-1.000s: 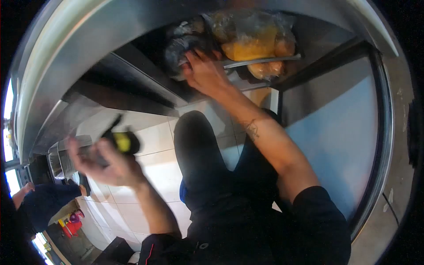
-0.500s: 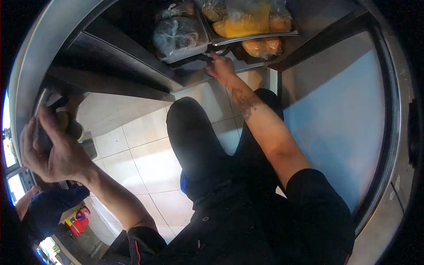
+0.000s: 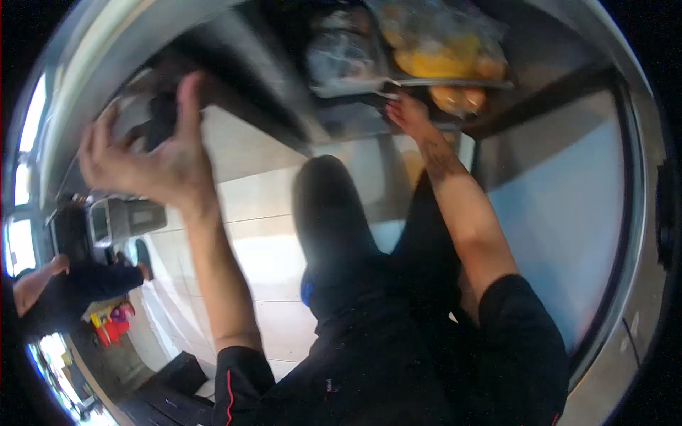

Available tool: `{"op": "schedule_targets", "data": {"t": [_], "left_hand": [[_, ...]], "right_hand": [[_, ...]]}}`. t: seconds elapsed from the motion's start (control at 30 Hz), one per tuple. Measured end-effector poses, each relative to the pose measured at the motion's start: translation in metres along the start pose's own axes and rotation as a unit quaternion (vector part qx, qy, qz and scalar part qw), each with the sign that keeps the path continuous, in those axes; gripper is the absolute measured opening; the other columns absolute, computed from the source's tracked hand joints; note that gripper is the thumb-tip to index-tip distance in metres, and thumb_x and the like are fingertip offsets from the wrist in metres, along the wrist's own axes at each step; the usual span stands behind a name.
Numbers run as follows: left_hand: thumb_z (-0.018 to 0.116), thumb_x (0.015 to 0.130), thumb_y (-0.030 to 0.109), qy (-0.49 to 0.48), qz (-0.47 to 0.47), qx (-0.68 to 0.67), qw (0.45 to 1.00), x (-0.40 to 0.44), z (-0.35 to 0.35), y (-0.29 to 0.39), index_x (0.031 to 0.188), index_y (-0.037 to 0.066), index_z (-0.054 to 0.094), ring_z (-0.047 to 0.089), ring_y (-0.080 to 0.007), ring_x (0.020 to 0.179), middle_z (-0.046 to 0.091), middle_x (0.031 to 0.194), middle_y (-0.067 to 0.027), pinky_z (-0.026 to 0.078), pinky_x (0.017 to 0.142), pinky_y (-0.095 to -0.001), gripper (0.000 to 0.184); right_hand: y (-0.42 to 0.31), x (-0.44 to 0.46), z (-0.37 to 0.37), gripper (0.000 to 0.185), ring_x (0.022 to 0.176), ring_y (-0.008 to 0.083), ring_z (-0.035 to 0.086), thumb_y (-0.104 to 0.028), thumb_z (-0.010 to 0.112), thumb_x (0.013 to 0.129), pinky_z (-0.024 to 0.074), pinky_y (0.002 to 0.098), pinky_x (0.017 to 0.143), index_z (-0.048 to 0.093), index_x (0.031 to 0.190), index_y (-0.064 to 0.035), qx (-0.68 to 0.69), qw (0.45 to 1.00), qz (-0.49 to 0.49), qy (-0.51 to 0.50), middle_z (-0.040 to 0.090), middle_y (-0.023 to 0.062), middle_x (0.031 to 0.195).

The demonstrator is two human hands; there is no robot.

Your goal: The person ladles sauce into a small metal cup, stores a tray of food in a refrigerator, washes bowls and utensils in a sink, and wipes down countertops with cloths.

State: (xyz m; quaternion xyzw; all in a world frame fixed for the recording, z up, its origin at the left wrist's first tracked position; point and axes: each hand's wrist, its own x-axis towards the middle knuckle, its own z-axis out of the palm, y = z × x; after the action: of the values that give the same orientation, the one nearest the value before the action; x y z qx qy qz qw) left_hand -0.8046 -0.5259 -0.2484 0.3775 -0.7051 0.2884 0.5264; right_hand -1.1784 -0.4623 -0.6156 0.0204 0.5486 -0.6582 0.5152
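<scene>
My left hand (image 3: 145, 160) is raised at the left, fingers spread and curved with nothing in them, near the dark upright edge of the cabinet. In the cabinet, my right hand (image 3: 408, 113) is at the front of the shelf, its fingers curled beneath the tray's front edge. What they hold, if anything, is blurred. Just above it are a tray (image 3: 455, 84) bearing a bag of yellow food (image 3: 444, 60) and a pale-rimmed container (image 3: 348, 90) holding a clear plastic bag (image 3: 341, 53). Bagged orange-brown food (image 3: 458, 98) lies under the tray.
An open cabinet door (image 3: 561, 213) with a pale inner panel stands to my right. Light floor tiles (image 3: 263, 263) surround my knees. Another person in dark clothes (image 3: 78, 291) is at the far left, near a grey bin (image 3: 135, 216) and a red and yellow item (image 3: 110, 326).
My left hand has come away from the cabinet edge, moving right and upward with fingers spreading. The view has shifted, and my right hand stays by the tray's front edge.
</scene>
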Motion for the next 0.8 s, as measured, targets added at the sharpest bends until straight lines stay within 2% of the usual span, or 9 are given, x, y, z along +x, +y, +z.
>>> {"op": "schedule_targets", "data": {"t": [0.13,0.2,0.27,0.43,0.53,0.6,0.73,0.77,0.8], "left_hand": [[0.101,0.066,0.053,-0.015,-0.134,-0.101,0.986,0.001,0.005,0.021,0.147,-0.005,0.039,0.035,-0.0367,0.132,0.035,0.139,-0.0222,0.047,0.1,-0.0468,0.118],[0.101,0.068,0.047,-0.021,-0.129,-0.102,0.986,-0.002,0.006,0.028,0.147,-0.007,0.036,0.029,-0.0401,0.134,0.032,0.138,-0.0276,0.039,0.109,-0.0555,0.116],[0.1,0.069,0.042,-0.066,-0.156,-0.112,0.979,-0.001,0.007,0.028,0.147,-0.008,0.034,0.024,-0.0446,0.135,0.03,0.138,-0.0323,0.031,0.113,-0.0622,0.114],[0.099,0.07,0.041,-0.079,-0.123,-0.085,0.986,-0.003,0.004,0.024,0.151,-0.008,0.031,0.022,-0.0476,0.137,0.029,0.138,-0.0367,0.036,0.112,-0.0588,0.117],[0.099,0.071,0.03,-0.051,-0.085,-0.056,0.993,-0.002,0.003,0.018,0.148,-0.003,0.037,0.046,-0.0378,0.117,0.022,0.138,-0.027,0.049,0.096,-0.0498,0.104],[0.099,0.071,0.027,0.002,-0.085,-0.138,0.987,-0.008,0.014,0.018,0.149,0.0,0.039,0.047,-0.036,0.117,0.023,0.14,-0.0248,0.049,0.095,-0.0488,0.102],[0.1,0.069,0.024,-0.015,-0.148,-0.154,0.977,-0.003,0.008,0.028,0.15,-0.001,0.034,0.047,-0.0361,0.123,0.023,0.147,-0.0266,0.049,0.095,-0.0483,0.107],[0.1,0.069,0.027,0.008,-0.129,-0.124,0.984,-0.012,0.012,0.023,0.149,-0.002,0.032,0.045,-0.0395,0.127,0.027,0.146,-0.0284,0.048,0.097,-0.0484,0.109],[0.1,0.069,0.027,0.022,-0.121,-0.124,0.985,-0.016,0.013,0.021,0.149,-0.002,0.032,0.045,-0.0395,0.127,0.027,0.146,-0.0284,0.048,0.097,-0.0484,0.109]], "right_hand": [[0.019,-0.017,0.008,0.034,0.087,0.0179,0.068,-0.038,0.059,0.108,0.0564,0.0252,0.065,0.061,0.123,-0.0075,-0.047,0.999,0.026,0.0,0.068,0.0089,0.109],[0.05,-0.016,-0.017,0.025,0.063,0.0137,0.061,-0.035,0.058,0.107,0.0506,0.0249,0.053,0.064,0.101,-0.0117,-0.009,0.992,0.084,-0.094,0.066,0.0014,0.086],[0.049,-0.057,0.0,0.022,0.063,0.0147,0.062,-0.031,0.059,0.106,0.0496,0.0261,0.052,0.064,0.099,-0.0102,-0.049,0.995,0.059,-0.064,0.066,0.0021,0.084],[0.063,-0.089,0.002,0.022,0.081,0.0166,0.065,-0.025,0.061,0.104,0.0537,0.0307,0.065,0.064,0.115,-0.0066,-0.111,0.987,0.097,-0.065,0.068,0.0051,0.1],[0.056,-0.111,0.027,0.016,0.085,0.0158,0.064,-0.02,0.062,0.104,0.0539,0.0307,0.073,0.066,0.11,-0.0059,-0.136,0.988,0.073,-0.023,0.068,0.0045,0.101],[0.044,-0.138,0.057,0.012,0.091,0.0135,0.064,-0.013,0.063,0.102,0.0524,0.0299,0.084,0.067,0.11,-0.0056,-0.234,0.934,-0.265,-0.053,0.068,0.0035,0.101],[0.011,-0.232,0.164,0.041,0.124,0.022,0.063,-0.015,0.073,0.097,0.0479,0.0369,0.109,0.064,0.135,-0.0037,-0.274,0.822,-0.385,-0.319,0.068,0.0095,0.129],[0.0,-0.247,0.19,0.055,0.132,0.0274,0.06,-0.015,0.077,0.094,0.0465,0.0406,0.113,0.056,0.144,-0.0042,-0.419,0.726,-0.477,-0.263,0.064,0.014,0.137],[0.008,-0.246,0.211,0.067,0.135,0.0329,0.057,-0.017,0.08,0.091,0.0454,0.0432,0.115,0.047,0.148,-0.0001,-0.387,0.758,-0.462,-0.25,0.058,0.0193,0.14]]}}
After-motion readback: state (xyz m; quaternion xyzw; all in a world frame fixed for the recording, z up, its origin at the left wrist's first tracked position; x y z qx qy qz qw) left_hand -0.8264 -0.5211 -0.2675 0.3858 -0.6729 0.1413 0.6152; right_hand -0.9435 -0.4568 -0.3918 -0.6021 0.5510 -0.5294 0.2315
